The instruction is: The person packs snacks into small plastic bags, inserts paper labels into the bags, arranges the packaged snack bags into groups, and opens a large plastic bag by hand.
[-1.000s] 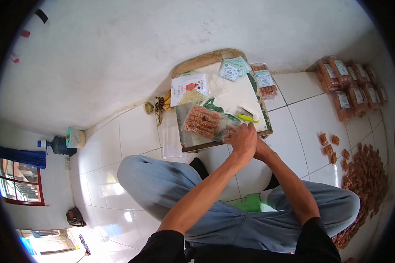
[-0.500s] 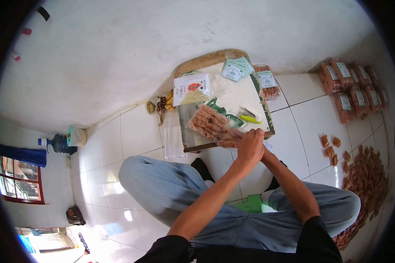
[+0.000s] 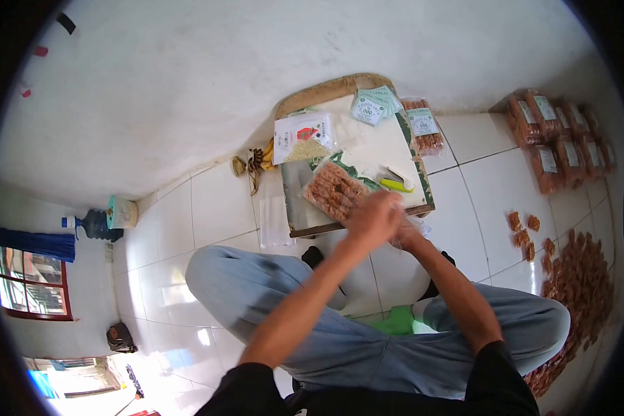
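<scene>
A clear plastic bag of brown snack pieces (image 3: 334, 192) lies tilted across the near edge of a small low table (image 3: 367, 149). My left hand (image 3: 376, 220) is over the bag's near right end, its fingers smeared by motion. Just beyond it, my right hand (image 3: 405, 236) is closed on the loose plastic of the bag's end, partly hidden by the left. Close by on the tabletop is a yellow-green stapler (image 3: 396, 183). Printed labels (image 3: 376, 105) lie fanned at the table's far side. A white printed packet (image 3: 302, 136) with yellowish rubber bands (image 3: 308, 151) sits at the left.
Filled, labelled bags (image 3: 560, 142) are stacked against the wall at right, and another bag (image 3: 423, 126) lies beside the table. A heap of brown pieces (image 3: 581, 288) covers the floor near my right knee. Bananas (image 3: 267, 154) and clear plastic sleeves (image 3: 276, 220) lie left of the table.
My left hand has moved left along the bag, away from my right hand. The bag has shifted slightly and its contents lie flatter. My right hand has dropped a little.
</scene>
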`<action>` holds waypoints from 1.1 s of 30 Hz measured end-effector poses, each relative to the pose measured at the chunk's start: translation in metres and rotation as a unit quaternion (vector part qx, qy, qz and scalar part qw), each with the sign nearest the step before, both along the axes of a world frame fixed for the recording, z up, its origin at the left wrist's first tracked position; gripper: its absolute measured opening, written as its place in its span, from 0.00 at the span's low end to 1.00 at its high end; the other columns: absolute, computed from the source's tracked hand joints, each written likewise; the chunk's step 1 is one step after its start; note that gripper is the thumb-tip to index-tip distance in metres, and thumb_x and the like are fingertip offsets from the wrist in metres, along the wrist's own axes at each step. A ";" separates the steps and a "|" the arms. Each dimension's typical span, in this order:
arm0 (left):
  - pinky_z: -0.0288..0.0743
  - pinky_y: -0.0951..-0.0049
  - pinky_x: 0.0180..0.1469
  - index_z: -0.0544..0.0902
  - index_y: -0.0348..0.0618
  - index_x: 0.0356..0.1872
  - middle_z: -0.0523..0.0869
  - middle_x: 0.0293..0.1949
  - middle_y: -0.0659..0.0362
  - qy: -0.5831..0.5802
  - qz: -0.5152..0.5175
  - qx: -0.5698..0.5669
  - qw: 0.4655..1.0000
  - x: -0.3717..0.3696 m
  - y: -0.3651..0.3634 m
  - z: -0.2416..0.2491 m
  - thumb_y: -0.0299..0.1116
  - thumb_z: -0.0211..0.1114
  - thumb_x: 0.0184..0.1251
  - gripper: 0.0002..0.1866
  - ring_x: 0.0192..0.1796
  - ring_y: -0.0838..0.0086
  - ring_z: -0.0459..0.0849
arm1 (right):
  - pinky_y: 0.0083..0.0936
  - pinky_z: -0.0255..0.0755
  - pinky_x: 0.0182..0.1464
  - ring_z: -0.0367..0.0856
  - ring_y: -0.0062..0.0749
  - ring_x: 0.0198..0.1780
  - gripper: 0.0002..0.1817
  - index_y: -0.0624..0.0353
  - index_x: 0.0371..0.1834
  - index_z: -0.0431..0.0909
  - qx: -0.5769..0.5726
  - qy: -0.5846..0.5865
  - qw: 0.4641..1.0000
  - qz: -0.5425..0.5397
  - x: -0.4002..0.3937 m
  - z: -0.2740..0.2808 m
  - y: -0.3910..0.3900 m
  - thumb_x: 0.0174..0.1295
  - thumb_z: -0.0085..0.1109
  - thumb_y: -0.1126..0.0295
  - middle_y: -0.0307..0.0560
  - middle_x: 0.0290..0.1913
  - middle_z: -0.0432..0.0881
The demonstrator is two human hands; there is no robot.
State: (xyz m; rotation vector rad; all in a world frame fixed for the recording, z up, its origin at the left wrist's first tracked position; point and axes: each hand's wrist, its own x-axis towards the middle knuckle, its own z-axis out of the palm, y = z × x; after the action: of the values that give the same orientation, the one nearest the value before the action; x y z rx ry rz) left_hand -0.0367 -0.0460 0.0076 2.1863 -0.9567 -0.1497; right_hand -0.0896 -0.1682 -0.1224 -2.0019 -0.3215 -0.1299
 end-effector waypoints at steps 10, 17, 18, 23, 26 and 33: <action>0.39 0.38 0.77 0.60 0.72 0.77 0.47 0.81 0.52 -0.161 -0.103 0.325 0.926 0.097 0.104 -0.037 0.52 0.44 0.79 0.27 0.81 0.50 0.41 | 0.32 0.77 0.57 0.77 0.44 0.62 0.35 0.58 0.70 0.65 0.120 0.125 0.984 -0.036 0.011 0.001 0.002 0.57 0.59 0.87 0.56 0.64 0.74; 0.35 0.25 0.71 0.58 0.76 0.77 0.42 0.81 0.53 -0.135 0.012 0.291 0.947 0.109 0.092 -0.051 0.58 0.39 0.79 0.28 0.82 0.52 0.37 | 0.28 0.80 0.52 0.80 0.34 0.56 0.33 0.58 0.67 0.68 0.101 -0.040 0.990 -0.086 0.047 0.022 -0.006 0.56 0.58 0.91 0.48 0.56 0.78; 0.35 0.25 0.71 0.58 0.76 0.77 0.42 0.81 0.53 -0.136 0.014 0.291 0.947 0.110 0.091 -0.051 0.58 0.39 0.79 0.28 0.82 0.52 0.37 | 0.28 0.80 0.53 0.81 0.34 0.55 0.32 0.57 0.66 0.70 0.127 0.053 0.987 -0.079 0.048 0.041 -0.006 0.55 0.59 0.90 0.47 0.55 0.78; 0.37 0.23 0.70 0.58 0.77 0.77 0.41 0.81 0.52 -0.123 0.033 0.294 0.947 0.112 0.088 -0.051 0.61 0.39 0.78 0.29 0.82 0.52 0.37 | 0.28 0.81 0.52 0.83 0.33 0.50 0.30 0.57 0.63 0.73 0.163 0.171 0.972 -0.006 0.059 0.035 -0.021 0.54 0.61 0.89 0.45 0.54 0.79; 0.38 0.22 0.69 0.59 0.75 0.77 0.41 0.81 0.52 -0.111 0.035 0.300 0.947 0.111 0.087 -0.047 0.69 0.43 0.72 0.34 0.82 0.52 0.37 | 0.26 0.80 0.51 0.83 0.31 0.47 0.29 0.57 0.62 0.74 0.132 0.194 0.972 0.005 0.062 0.033 -0.025 0.56 0.59 0.89 0.45 0.54 0.80; 0.43 0.21 0.67 0.60 0.72 0.77 0.43 0.80 0.48 -0.140 0.016 0.317 0.938 0.109 0.086 -0.042 0.75 0.52 0.61 0.43 0.81 0.48 0.40 | 0.25 0.77 0.51 0.82 0.29 0.48 0.24 0.55 0.61 0.79 0.222 0.122 0.967 0.039 0.070 0.023 -0.010 0.62 0.54 0.85 0.46 0.51 0.83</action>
State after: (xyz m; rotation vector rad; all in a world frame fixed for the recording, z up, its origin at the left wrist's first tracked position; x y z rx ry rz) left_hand 0.0726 0.0396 -0.0343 2.8743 -1.1418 -0.1485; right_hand -0.0197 -0.1781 -0.0993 -1.5374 -0.1918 0.0902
